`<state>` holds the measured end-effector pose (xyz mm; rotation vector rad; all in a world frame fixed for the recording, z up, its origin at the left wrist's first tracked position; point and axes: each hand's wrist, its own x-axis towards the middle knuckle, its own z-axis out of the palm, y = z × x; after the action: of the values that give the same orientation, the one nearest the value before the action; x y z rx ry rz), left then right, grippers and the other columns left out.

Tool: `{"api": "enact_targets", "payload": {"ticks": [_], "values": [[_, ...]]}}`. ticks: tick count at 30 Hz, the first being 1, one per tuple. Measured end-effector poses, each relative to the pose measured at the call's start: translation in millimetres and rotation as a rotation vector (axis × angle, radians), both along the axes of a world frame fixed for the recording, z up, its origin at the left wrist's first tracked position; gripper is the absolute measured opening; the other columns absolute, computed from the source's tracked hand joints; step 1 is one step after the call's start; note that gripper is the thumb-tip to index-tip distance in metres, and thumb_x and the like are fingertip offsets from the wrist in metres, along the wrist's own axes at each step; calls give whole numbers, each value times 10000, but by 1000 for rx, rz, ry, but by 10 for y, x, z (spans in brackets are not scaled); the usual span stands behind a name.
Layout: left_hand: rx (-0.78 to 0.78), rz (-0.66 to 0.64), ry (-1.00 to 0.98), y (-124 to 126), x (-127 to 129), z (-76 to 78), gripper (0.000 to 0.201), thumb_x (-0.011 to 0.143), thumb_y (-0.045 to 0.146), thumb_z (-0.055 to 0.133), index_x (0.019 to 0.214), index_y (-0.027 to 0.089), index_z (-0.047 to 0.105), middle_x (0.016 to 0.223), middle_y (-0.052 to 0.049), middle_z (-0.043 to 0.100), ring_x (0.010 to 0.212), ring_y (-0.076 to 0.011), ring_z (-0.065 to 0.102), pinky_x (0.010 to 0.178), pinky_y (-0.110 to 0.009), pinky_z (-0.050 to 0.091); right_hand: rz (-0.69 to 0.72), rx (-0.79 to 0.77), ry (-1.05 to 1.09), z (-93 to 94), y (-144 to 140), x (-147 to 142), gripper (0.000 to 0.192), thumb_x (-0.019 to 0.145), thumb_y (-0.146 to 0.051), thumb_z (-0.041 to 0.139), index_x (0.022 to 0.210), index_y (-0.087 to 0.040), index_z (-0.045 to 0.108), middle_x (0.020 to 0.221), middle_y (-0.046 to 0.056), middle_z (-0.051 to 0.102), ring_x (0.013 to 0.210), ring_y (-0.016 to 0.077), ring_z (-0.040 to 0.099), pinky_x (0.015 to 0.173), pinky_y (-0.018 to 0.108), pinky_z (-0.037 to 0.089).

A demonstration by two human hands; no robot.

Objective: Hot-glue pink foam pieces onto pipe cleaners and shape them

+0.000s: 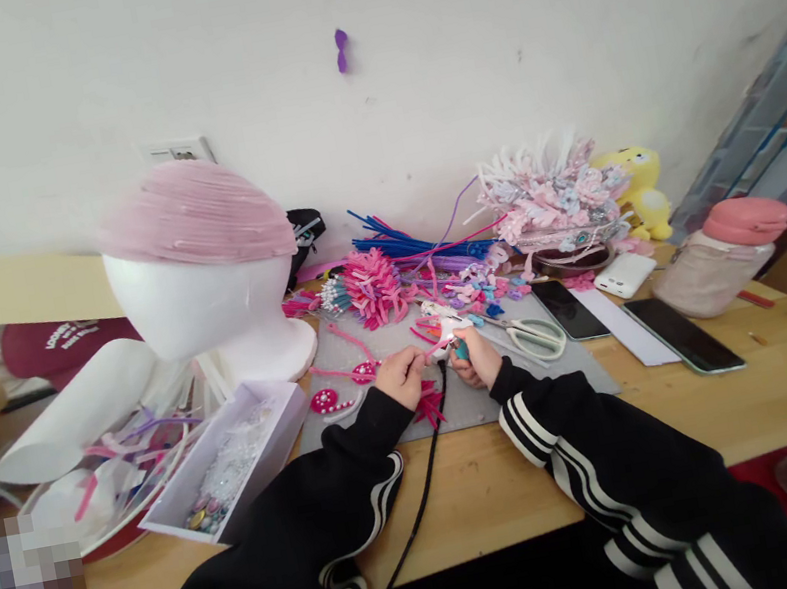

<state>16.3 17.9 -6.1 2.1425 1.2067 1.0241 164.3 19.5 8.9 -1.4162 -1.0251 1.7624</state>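
My left hand [403,379] is closed, fingertips pinching a pink pipe cleaner [434,346] that stretches toward my right hand. Wrapped round a small teal-handled tool [461,350], my right hand [479,359] meets the strip's other end; the tool's working end is too small to make out. Just behind the hands lies a white device [455,319], apparently joined to a black cord [428,491]. Dark pink pipe-cleaner pieces [428,404] rest below my left hand. Pink discs with white beads [325,401] lie to its left on the grey mat [554,386].
A white mannequin head [205,307] wears a pink cap, beside a box of beads [237,464]. Scissors [534,336], phones [682,335] and a bottle [716,268] stand right. Pink pipe-cleaner bunches [371,288], blue stems [407,246] and a flowered headpiece [551,196] line the wall.
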Motion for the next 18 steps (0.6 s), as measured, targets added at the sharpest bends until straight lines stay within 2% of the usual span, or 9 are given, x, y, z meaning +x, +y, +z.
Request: {"api": "enact_targets", "payload": {"ticks": [4, 9, 12, 15, 18], "values": [[-5, 4, 3, -5, 1, -1, 233, 784, 224, 335, 664, 170, 526, 525, 26, 500, 536, -100, 480, 565, -207, 374, -11, 3, 33, -6, 1, 17, 431, 786, -450, 136, 448, -205, 245, 249, -65, 170, 225, 37, 84, 248, 155, 44], [-11, 34, -27, 3, 1, -25, 244, 789, 239, 322, 666, 166, 520, 525, 29, 481, 525, -95, 461, 561, -204, 370, -61, 47, 208, -37, 8, 51, 564, 745, -604, 86, 486, -182, 356, 284, -68, 215, 232, 40, 140, 257, 162, 81], [-36, 69, -58, 16, 6, -50, 252, 790, 268, 318, 708, 162, 531, 486, 44, 430, 475, -89, 420, 523, -203, 356, -84, 143, 290, -76, 10, 45, 493, 706, -608, 300, 591, -158, 467, 316, -81, 271, 250, 42, 202, 270, 168, 135], [-79, 79, -80, 23, 13, -65, 262, 789, 286, 316, 750, 157, 540, 464, 53, 402, 444, -85, 399, 491, -201, 342, -93, 253, 245, -115, -5, 12, 316, 608, -444, 575, 684, -142, 526, 352, -92, 333, 269, 33, 253, 285, 168, 149], [-75, 51, -71, 16, 22, -61, 248, 781, 283, 333, 729, 157, 541, 492, 39, 450, 477, -89, 435, 511, -201, 354, -107, 330, 151, -147, -20, -23, 276, 550, -344, 657, 698, -137, 549, 348, -94, 355, 269, 33, 276, 288, 174, 154]]}}
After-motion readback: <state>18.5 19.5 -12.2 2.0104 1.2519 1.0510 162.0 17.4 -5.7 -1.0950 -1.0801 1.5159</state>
